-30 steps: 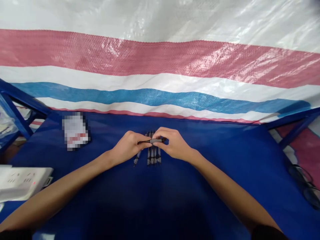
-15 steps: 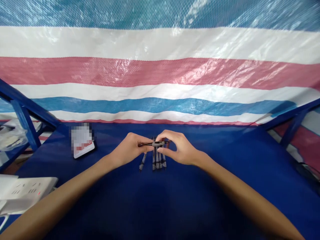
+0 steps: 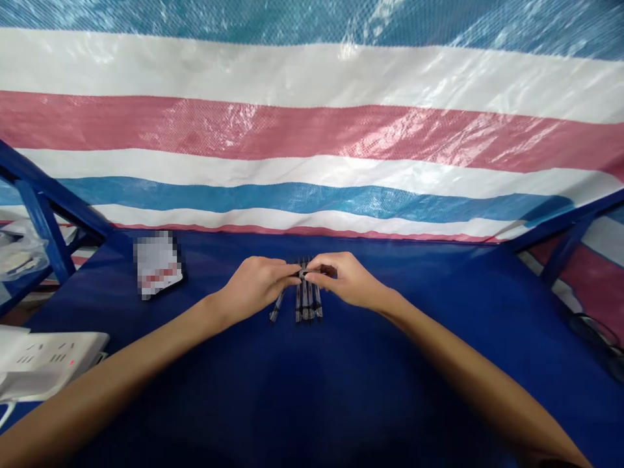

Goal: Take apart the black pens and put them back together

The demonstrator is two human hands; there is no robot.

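Note:
Between my two hands is a slim dark pen-like stick with a grey middle part (image 3: 303,274), held level across. My left hand (image 3: 257,283) is closed in a pinch around its left end, and its fingertips cover most of that side. From the right, my right hand (image 3: 347,279) pinches the grey part between thumb and fingers. Directly below lie several slim dark pens (image 3: 305,307) side by side, with clear-looking sections; the hands hide their upper ends. One more pen (image 3: 276,308) lies slanted to their left, close under my left hand.
A phone-like flat object (image 3: 158,266), partly pixelated, lies at the left on the blue table (image 3: 312,370). A white power strip (image 3: 53,361) with a red light sits near my left forearm. Blue metal frame bars (image 3: 43,221) flank the table, and a striped sheet (image 3: 312,130) hangs behind.
My hands have drawn closer together on the stick, and less of it shows between the fingers. The whole view has shifted slightly, so things appear a little higher.

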